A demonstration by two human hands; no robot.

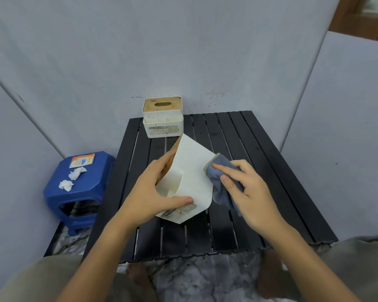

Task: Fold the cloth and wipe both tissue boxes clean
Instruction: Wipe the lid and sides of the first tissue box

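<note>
I see the cream speckled plastic tissue box (190,171) tipped over the black slatted table (260,171), long axis running 12 to 6 o'clock, wooden lid facing 9; my left hand (148,192) grips it, partly hiding its label, my right hand (247,190) presses the folded blue-grey cloth (223,182) against its 3 o'clock side; second lidded box (163,117) upright at 12

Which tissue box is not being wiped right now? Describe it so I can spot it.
On the black slatted table, look to the far edge by the wall. The tissue box stands there upright and untouched, wooden slotted lid on top, unlike the tilted box in the hands.
</note>
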